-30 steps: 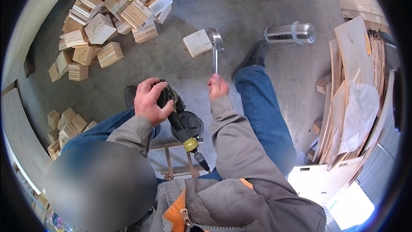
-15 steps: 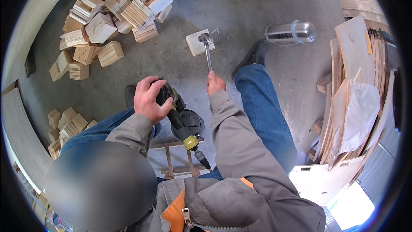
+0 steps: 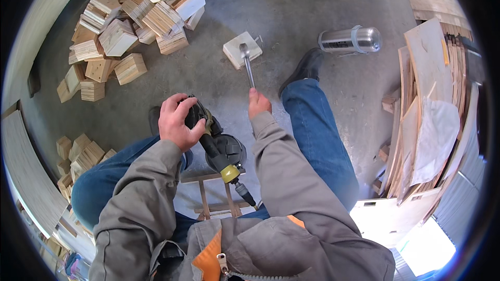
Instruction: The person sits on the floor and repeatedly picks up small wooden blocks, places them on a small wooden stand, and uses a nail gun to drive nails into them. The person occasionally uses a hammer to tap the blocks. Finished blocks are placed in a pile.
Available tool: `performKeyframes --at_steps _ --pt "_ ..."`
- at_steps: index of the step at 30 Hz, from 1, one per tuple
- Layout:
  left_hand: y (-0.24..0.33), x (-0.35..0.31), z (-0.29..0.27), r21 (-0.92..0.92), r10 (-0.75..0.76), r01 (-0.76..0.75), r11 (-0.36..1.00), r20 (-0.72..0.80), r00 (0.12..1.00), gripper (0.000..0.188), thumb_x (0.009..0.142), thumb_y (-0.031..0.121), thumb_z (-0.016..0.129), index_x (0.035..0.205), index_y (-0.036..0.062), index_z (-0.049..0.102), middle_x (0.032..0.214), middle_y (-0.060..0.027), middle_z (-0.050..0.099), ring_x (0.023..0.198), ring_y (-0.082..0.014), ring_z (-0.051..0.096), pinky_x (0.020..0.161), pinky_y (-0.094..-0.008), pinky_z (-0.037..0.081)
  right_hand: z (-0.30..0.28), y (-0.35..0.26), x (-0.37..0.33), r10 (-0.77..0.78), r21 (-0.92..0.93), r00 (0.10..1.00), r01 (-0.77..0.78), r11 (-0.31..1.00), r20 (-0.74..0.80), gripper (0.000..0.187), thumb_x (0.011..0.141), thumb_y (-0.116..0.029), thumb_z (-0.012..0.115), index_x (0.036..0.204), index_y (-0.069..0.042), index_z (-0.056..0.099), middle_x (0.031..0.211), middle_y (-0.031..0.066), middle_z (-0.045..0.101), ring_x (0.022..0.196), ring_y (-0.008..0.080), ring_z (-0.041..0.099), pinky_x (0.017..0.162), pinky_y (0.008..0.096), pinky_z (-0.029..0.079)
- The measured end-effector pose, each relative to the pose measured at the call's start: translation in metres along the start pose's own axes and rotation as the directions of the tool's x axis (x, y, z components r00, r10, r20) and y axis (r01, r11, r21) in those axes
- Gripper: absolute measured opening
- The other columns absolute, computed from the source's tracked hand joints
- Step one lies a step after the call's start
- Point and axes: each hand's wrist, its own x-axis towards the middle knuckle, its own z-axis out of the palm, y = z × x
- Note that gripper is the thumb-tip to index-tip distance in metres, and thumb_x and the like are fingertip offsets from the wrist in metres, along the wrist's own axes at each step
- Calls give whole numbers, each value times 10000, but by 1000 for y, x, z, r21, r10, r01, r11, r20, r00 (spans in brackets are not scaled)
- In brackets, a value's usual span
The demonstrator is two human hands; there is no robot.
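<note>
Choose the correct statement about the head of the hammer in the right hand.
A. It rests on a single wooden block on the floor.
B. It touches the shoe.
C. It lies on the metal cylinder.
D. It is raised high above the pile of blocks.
A: the right hand holds the hammer by its handle, and its head sits on the lone wooden block on the concrete floor, apart from the pile.

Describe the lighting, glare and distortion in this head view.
Head view: even daylight on the concrete floor; blown-out white glare at the lower right; a bright highlight on the metal cylinder; fisheye bends the plank at left; black vignette rings the picture; hammer and right hand look sharp.
</note>
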Motion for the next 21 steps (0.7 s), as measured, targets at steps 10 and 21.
performKeyframes --at_steps 10,21 --pt "-3 -3 0 2 -61 61 998 -18 998 497 675 163 780 1145 50 667 1228 -201 595 1143 -400 581 994 -465 490 -11 27 16 197 300 978 -210 931 73 612 1041 -556 458 767 -39 636 709 124 629 668 256 593 650 411 467" --pt "-2 1 4 -6 -69 69 998 -5 998 499 681 168 778 1154 55 666 1222 -196 593 1141 -393 582 989 -456 492 -30 -5 18 -165 416 974 215 884 -154 514 1048 -495 498 836 -39 605 655 64 561 590 182 519 568 330 421"
